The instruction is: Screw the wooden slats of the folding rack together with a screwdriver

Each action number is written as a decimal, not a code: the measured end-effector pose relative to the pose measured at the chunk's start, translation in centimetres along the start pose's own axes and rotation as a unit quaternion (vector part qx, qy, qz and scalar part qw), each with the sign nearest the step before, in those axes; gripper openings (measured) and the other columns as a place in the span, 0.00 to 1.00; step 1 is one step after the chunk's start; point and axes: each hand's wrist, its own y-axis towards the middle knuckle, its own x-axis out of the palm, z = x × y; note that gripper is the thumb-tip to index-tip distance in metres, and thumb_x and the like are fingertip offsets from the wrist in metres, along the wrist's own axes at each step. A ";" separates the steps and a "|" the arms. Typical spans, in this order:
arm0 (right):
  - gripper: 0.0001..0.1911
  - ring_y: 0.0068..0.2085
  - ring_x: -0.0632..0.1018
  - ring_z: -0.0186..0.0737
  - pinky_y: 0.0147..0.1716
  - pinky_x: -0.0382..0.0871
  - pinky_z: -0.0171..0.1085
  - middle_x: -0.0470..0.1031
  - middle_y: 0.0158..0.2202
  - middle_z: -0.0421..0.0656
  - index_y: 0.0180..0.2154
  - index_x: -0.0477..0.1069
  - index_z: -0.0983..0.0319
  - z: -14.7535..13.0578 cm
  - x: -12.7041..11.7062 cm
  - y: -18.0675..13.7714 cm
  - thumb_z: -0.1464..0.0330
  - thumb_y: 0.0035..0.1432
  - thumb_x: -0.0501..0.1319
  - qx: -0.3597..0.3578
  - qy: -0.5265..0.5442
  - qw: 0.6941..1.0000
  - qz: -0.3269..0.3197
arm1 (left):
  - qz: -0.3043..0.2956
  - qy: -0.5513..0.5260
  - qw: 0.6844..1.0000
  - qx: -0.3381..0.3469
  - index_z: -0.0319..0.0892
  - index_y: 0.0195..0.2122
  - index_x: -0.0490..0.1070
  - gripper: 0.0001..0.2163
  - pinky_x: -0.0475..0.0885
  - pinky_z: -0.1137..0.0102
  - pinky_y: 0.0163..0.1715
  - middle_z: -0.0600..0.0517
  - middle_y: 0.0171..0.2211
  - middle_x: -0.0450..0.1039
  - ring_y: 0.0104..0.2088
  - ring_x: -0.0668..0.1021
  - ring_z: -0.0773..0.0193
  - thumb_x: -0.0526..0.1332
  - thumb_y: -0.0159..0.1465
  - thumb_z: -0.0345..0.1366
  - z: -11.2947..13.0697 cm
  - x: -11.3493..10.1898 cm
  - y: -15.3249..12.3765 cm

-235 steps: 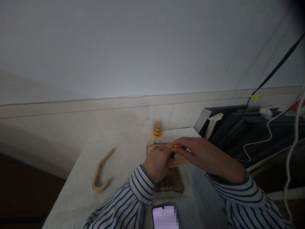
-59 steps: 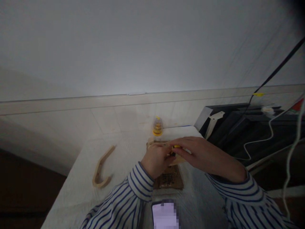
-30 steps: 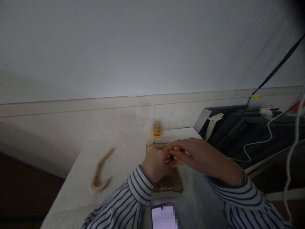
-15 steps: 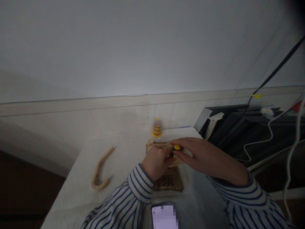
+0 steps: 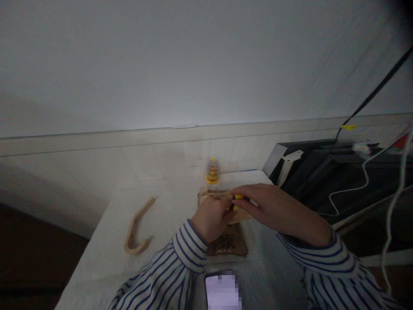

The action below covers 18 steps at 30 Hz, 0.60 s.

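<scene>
My right hand (image 5: pixel 263 204) pinches the handle of a short yellow-and-black screwdriver (image 5: pixel 238 196) between thumb and fingers. Close beside it, my left hand (image 5: pixel 211 215) is closed on a pale wooden piece (image 5: pixel 222 194), its fingertips by the screwdriver. The screwdriver's tip is hidden behind my fingers. Beneath the wood lies a brown printed packet (image 5: pixel 229 241). To the left, a hook-shaped wooden part (image 5: pixel 131 232) with small dark holes rests by itself on the white-covered table (image 5: pixel 100 258).
A clear dome case with a yellow base (image 5: pixel 213 172) stands at the table's back, near the wall. A phone (image 5: pixel 222 292) with a lit screen lies at the front. Dark panels (image 5: pixel 309 168) lean on the right, with a white cable (image 5: pixel 368 181) hanging over them.
The screwdriver handle has turned in my right fingers, showing its yellow parts differently. My right hand has shifted slightly left; the left hand stays on the wood.
</scene>
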 end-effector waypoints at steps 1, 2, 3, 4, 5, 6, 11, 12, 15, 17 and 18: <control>0.12 0.38 0.76 0.41 0.39 0.66 0.39 0.76 0.36 0.45 0.38 0.71 0.61 0.0 0.0 0.0 0.66 0.62 0.50 0.002 -0.002 1.000 -0.001 | 0.001 -0.001 1.000 0.000 0.40 0.36 0.69 0.05 0.69 0.65 0.43 0.48 0.39 0.74 0.42 0.75 0.59 0.56 0.59 0.29 0.0 0.0 0.0; 0.12 0.38 0.76 0.41 0.39 0.66 0.39 0.76 0.36 0.45 0.38 0.71 0.61 0.0 0.0 0.1 0.66 0.62 0.50 0.004 -0.004 1.000 -0.001 | 0.001 -0.002 1.000 0.000 0.40 0.36 0.69 0.05 0.69 0.65 0.43 0.48 0.38 0.74 0.42 0.75 0.59 0.56 0.59 0.28 0.0 0.1 0.0; 0.12 0.38 0.76 0.41 0.39 0.66 0.39 0.76 0.36 0.45 0.37 0.71 0.61 0.0 0.0 0.1 0.66 0.63 0.50 0.006 -0.007 1.000 -0.002 | 0.001 -0.002 1.000 -0.001 0.40 0.36 0.69 0.05 0.69 0.64 0.43 0.48 0.38 0.74 0.41 0.75 0.59 0.56 0.59 0.29 0.0 0.1 0.0; 0.12 0.38 0.76 0.41 0.39 0.66 0.39 0.76 0.35 0.44 0.37 0.70 0.61 0.0 0.1 0.1 0.66 0.63 0.50 0.008 -0.009 1.000 -0.001 | 0.001 -0.001 1.000 -0.001 0.40 0.36 0.69 0.05 0.69 0.64 0.43 0.48 0.38 0.74 0.41 0.75 0.59 0.56 0.59 0.29 0.0 0.2 0.0; 0.12 0.38 0.76 0.41 0.39 0.66 0.39 0.76 0.35 0.44 0.37 0.70 0.61 0.0 0.1 0.1 0.65 0.63 0.50 0.008 -0.011 1.000 0.000 | 0.000 -0.001 1.000 -0.001 0.40 0.36 0.69 0.05 0.69 0.64 0.43 0.48 0.38 0.74 0.41 0.75 0.59 0.56 0.59 0.29 0.0 0.2 0.0; 0.12 0.38 0.76 0.41 0.38 0.66 0.39 0.76 0.35 0.44 0.38 0.70 0.61 0.0 0.1 0.1 0.65 0.63 0.50 0.008 -0.014 1.000 0.001 | 0.000 -0.001 1.000 0.000 0.40 0.36 0.69 0.06 0.69 0.64 0.42 0.48 0.38 0.74 0.41 0.75 0.59 0.55 0.59 0.28 0.0 0.3 0.0; 0.12 0.37 0.75 0.41 0.37 0.66 0.39 0.76 0.34 0.45 0.41 0.70 0.61 0.0 0.2 0.1 0.65 0.63 0.50 0.007 -0.024 1.000 0.004 | -0.008 0.004 1.000 -0.010 0.39 0.35 0.69 0.05 0.70 0.65 0.40 0.48 0.35 0.74 0.38 0.76 0.59 0.55 0.58 0.28 0.3 0.2 0.0; 0.12 0.37 0.75 0.41 0.37 0.66 0.39 0.75 0.34 0.45 0.40 0.70 0.61 0.0 0.2 0.1 0.65 0.63 0.50 0.009 -0.025 1.000 0.004 | -0.010 0.005 1.000 -0.011 0.39 0.34 0.69 0.05 0.70 0.64 0.40 0.48 0.35 0.74 0.37 0.76 0.59 0.55 0.58 0.27 0.3 0.1 0.1; 0.12 0.37 0.75 0.41 0.37 0.66 0.39 0.75 0.33 0.44 0.39 0.70 0.61 0.0 0.2 0.1 0.64 0.63 0.50 0.010 -0.024 1.000 0.003 | -0.004 -0.012 1.000 0.002 0.39 0.35 0.69 0.06 0.69 0.64 0.43 0.48 0.37 0.74 0.40 0.75 0.59 0.54 0.58 0.26 0.4 0.1 0.2; 0.12 0.36 0.76 0.41 0.36 0.66 0.38 0.75 0.33 0.45 0.39 0.70 0.61 0.0 0.2 0.1 0.64 0.62 0.50 0.006 -0.022 1.000 0.009 | 0.001 -0.019 1.000 0.006 0.40 0.35 0.69 0.07 0.69 0.65 0.43 0.49 0.38 0.74 0.41 0.75 0.60 0.55 0.58 0.25 0.5 0.1 0.2; 0.12 0.36 0.76 0.41 0.36 0.66 0.38 0.75 0.33 0.45 0.39 0.70 0.61 0.1 0.2 0.1 0.64 0.62 0.50 0.004 -0.023 1.000 0.011 | 0.000 -0.016 1.000 0.002 0.40 0.35 0.69 0.07 0.69 0.65 0.42 0.49 0.37 0.74 0.40 0.75 0.60 0.55 0.57 0.26 0.5 0.2 0.2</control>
